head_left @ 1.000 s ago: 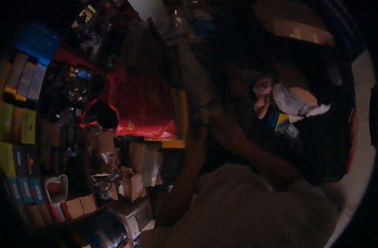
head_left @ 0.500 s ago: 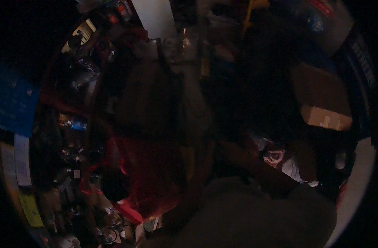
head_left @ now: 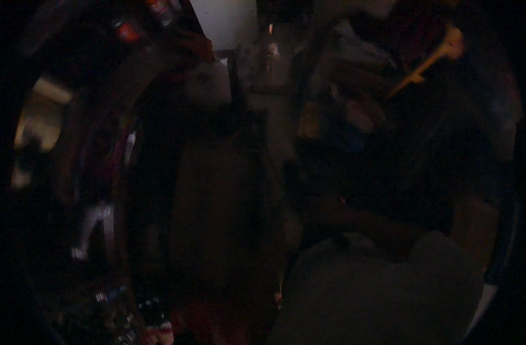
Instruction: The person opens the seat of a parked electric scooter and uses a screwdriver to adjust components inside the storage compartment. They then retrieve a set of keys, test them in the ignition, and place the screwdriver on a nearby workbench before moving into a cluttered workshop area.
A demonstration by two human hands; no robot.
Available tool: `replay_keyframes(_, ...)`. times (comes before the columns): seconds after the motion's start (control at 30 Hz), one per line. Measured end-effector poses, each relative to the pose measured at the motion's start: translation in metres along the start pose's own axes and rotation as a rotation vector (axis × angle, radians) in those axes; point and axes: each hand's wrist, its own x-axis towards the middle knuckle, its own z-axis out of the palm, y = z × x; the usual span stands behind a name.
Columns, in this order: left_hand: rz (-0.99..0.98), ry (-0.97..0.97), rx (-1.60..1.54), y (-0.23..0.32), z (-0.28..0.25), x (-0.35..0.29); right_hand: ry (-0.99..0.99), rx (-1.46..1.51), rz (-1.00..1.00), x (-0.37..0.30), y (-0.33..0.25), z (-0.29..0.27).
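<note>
The picture is very dark and smeared by motion. My right forearm [head_left: 384, 227] reaches in from the lower right, past my grey clothing [head_left: 384, 293], toward the middle. At its end my right hand [head_left: 312, 208] is a dim shape whose fingers cannot be made out. A faint lighter patch left of it may be my left hand or arm, too dark to tell. Straight ahead stands a large dark brown panel or box [head_left: 217, 201]. Dim red material, a bag [head_left: 217, 322], shows at the lower edge.
At the left, shelves hold mixed things, among them pale glossy material [head_left: 96, 227]. A white upright panel [head_left: 225, 20] stands at the far end. To the right are a long yellow thing [head_left: 421, 68] and a brown cardboard box [head_left: 475, 230]. A narrow grey strip [head_left: 277, 135] runs ahead.
The view has shifted, and the far things stand lower and larger. The red bag has slid to the lower edge. The yellow thing has come further into view. My right forearm still reaches inward.
</note>
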Motion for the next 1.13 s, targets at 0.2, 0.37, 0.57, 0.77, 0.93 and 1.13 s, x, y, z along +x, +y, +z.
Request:
replay_keyframes(0.2, -0.080, 0.085, 0.040, 0.143, -0.011, 0.150, 0.176, 0.281, 0.244, 0.071, 0.008, -0.184)
replay_keyframes(0.37, -0.020, 0.119, 0.096, 0.273, -0.003, 0.233, 0.341, -0.051, 0.418, 0.080, -0.028, -0.320)
replay_keyframes(0.57, 0.108, 0.056, 0.324, 0.408, 0.006, 0.375, 0.403, 0.026, 0.439, 0.105, -0.053, -0.409)
replay_keyframes(0.77, 0.437, 0.121, 0.768, 0.555, -0.027, 0.696, 0.490, 0.240, 0.236, 0.197, -0.053, -0.497)
replay_keyframes(0.93, 0.258, 0.328, 0.199, 0.704, -0.088, 0.876, 0.710, 0.257, 0.352, 0.345, -0.066, -0.616)
replay_keyframes(1.13, 0.139, 0.302, -0.172, 0.777, -0.104, 0.919, 0.800, 0.621, 0.483, 0.448, -0.076, -0.703)
